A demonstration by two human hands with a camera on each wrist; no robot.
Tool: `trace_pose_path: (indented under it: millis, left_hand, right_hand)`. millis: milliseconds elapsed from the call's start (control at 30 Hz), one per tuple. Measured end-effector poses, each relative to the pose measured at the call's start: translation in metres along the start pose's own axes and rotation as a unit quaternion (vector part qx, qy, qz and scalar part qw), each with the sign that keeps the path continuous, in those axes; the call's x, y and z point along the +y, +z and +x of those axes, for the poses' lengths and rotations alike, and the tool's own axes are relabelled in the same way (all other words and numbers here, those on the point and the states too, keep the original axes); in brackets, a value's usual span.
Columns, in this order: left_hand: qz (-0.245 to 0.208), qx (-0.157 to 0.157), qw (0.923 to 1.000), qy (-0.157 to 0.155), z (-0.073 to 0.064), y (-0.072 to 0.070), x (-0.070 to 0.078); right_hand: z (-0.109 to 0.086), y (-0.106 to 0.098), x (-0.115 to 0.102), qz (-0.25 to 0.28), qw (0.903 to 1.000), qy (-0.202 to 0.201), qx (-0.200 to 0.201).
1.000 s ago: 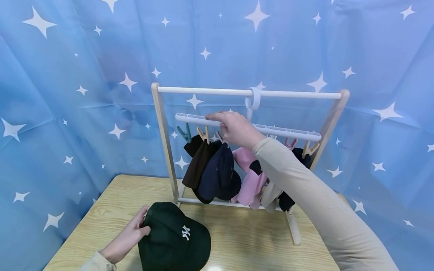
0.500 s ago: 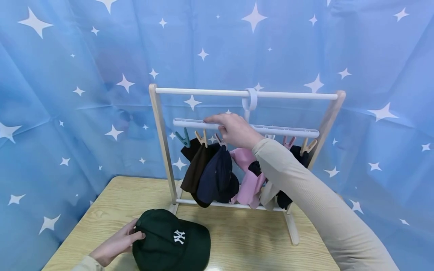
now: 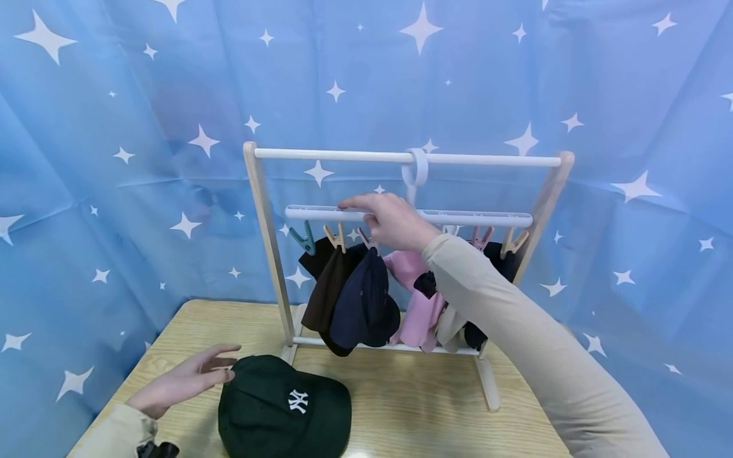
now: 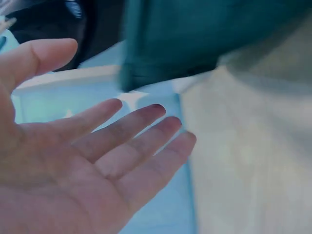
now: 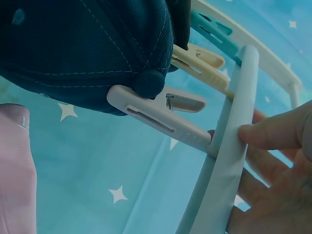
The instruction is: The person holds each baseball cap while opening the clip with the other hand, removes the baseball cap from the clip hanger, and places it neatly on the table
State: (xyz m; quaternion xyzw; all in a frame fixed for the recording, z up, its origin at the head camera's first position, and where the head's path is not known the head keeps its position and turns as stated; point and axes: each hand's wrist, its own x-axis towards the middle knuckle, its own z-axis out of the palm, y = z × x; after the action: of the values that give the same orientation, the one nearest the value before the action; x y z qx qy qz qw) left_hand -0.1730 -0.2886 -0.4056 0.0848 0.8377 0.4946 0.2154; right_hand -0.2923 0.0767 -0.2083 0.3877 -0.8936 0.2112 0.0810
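A dark green baseball cap (image 3: 266, 413) with a white embroidered logo sits on the wooden table (image 3: 229, 318), its brim to the right. Beside its left edge is my left hand (image 3: 183, 381), fingers extended; the left wrist view shows bare palm below the cap. My right hand (image 3: 397, 222) holds the white clip hanger (image 3: 475, 218) left of its middle, thumb and fingers on opposite sides of the bar (image 5: 222, 165). Clothespins carry a dark brown cap (image 3: 326, 292), a navy cap (image 3: 357, 305) and pink items (image 3: 420, 312). My right sleeve hides part of the row.
The hanger's hook (image 3: 418, 166) loops over the white top rod (image 3: 332, 154) of a small wooden rack (image 3: 266, 235) standing on the table. Further right hang beige and black items under more clothespins (image 3: 514, 242). A blue starry curtain (image 3: 114, 222) surrounds the table.
My left hand lowers the green cap onto the table, then lets go and draws off to the left. The hanger bar swings from slanted to nearly level, my right hand still holding it.
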Motion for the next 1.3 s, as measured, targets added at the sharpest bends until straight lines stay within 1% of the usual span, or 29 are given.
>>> trace_pose_path:
  millis: [133, 267, 400, 533, 733, 800, 1033, 1133, 1300]
  left_hand:
    - [0.026, -0.003, 0.9992, 0.031, 0.003, 0.001, 0.025]
    - [0.041, -0.015, 0.9971, 0.062, 0.008, 0.005, 0.048]
    - [0.054, -0.013, 0.9965, 0.063, 0.015, 0.008, 0.067]
    - [0.058, -0.019, 0.9962, 0.063, 0.022, 0.013, 0.083]
    - [0.064, -0.04, 0.993, 0.09, 0.035, 0.017, 0.105]
    - [0.065, -0.044, 0.9924, 0.095, 0.041, 0.019, 0.111]
    - [0.06, -0.053, 0.9903, 0.113, 0.058, 0.026, 0.127]
    - [0.072, -0.043, 0.9901, 0.113, 0.063, 0.029, 0.133]
    - [0.094, -0.006, 0.9903, 0.102, 0.069, 0.033, 0.146]
  right_hand:
    - [-0.002, 0.001, -0.002, 0.003, 0.9999, 0.004, -0.009]
    - [-0.001, 0.0, -0.004, 0.0, 0.9997, 0.003, -0.022]
    - [0.0, 0.0, -0.008, 0.004, 0.9993, 0.007, -0.036]
    - [0.001, 0.0, -0.009, 0.002, 0.9989, 0.007, -0.046]
    - [0.0, -0.001, -0.008, -0.004, 0.9992, -0.003, -0.039]
    - [-0.001, -0.002, -0.008, -0.004, 0.9993, -0.003, -0.038]
    - [-0.002, -0.002, -0.006, 0.0, 0.9992, -0.009, -0.039]
    - [-0.003, 0.0, -0.005, 0.001, 0.999, -0.015, -0.043]
    - [-0.002, 0.0, -0.006, 0.001, 0.9987, -0.028, -0.044]
